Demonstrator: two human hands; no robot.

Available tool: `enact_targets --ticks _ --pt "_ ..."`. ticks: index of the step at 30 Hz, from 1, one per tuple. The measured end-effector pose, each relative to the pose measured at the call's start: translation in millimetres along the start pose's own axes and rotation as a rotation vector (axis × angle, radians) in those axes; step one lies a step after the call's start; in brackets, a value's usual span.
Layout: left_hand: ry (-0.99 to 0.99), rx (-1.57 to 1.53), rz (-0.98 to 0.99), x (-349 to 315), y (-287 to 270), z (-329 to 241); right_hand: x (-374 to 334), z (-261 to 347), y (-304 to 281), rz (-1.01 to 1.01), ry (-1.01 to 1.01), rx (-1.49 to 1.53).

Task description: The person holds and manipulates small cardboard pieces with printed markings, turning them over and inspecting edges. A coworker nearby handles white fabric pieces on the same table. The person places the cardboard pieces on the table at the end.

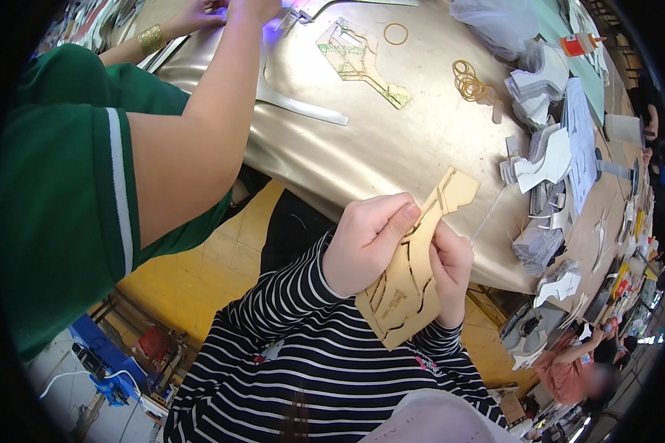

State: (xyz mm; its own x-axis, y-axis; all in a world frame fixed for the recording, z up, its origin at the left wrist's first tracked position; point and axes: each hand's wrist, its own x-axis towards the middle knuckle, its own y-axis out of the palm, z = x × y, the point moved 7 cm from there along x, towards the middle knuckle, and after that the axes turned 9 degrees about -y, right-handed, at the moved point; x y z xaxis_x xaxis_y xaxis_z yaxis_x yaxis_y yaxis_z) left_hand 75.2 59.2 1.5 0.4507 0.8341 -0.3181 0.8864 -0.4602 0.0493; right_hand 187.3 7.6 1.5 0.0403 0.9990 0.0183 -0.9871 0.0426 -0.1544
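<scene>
Both my hands hold a tan, flat pattern template with curved slots cut through it, tilted in front of my chest near the table edge. My left hand pinches its left edge, thumb on top and the other fingers curled. My right hand grips the right edge, its fingers partly hidden behind the template. Beyond, on the shiny metallic-coloured table cover, lies a clear template with green markings. A single rubber band and a small heap of rubber bands lie farther right.
At my left a co-worker in a green shirt reaches across the table. Stacks of cut white pieces line the right side, with a red-and-white bottle behind. A white strip lies near the co-worker's arm. Another person is at far right.
</scene>
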Motion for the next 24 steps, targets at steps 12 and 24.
enact_targets --ticks 12,24 --pt "0.039 0.003 -0.061 -3 7 -1 -14 -19 7 -0.245 0.175 0.317" --pt "-0.205 -0.203 0.135 -3 10 15 6 7 -5 0.153 -0.055 -0.033"
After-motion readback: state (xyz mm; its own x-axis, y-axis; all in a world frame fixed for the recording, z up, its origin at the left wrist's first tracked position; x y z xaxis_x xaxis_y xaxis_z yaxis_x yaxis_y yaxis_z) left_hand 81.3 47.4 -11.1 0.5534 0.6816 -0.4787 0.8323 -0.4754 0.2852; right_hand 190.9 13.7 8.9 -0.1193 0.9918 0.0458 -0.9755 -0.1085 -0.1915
